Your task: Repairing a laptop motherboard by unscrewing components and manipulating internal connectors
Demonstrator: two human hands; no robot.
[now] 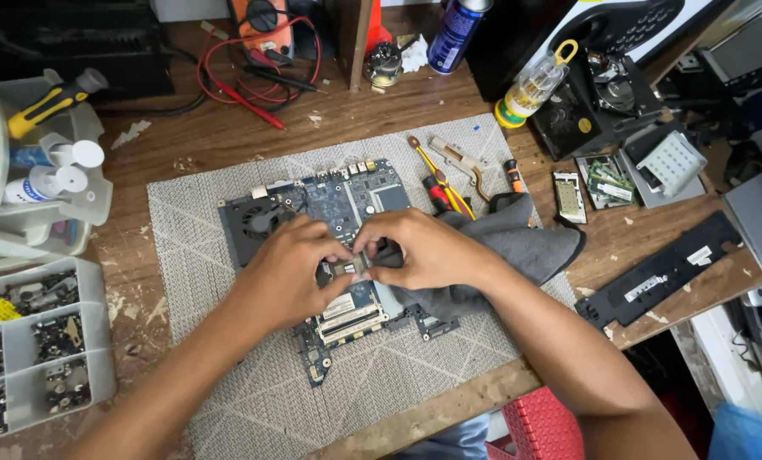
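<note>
Both hands meet over a blue laptop circuit board on a grey woven mat: the left hand and right hand pinch a small square chip between fingertips, a grey cloth under the right. At left, a clear compartment tray holds dark screws.

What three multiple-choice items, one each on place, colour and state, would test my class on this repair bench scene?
1. Where does the blue laptop circuit board lie?
A. on the grey woven mat
B. in a drawer
C. on the floor

2. What colour is the soft cloth?
A. white
B. grey
C. red

3. How are the two hands placed?
A. apart
B. together over the board
C. raised

Answers: A, the mat shows all around the board; B, the cloth is dark grey; B, the left hand and right hand meet over the board's middle.
</note>
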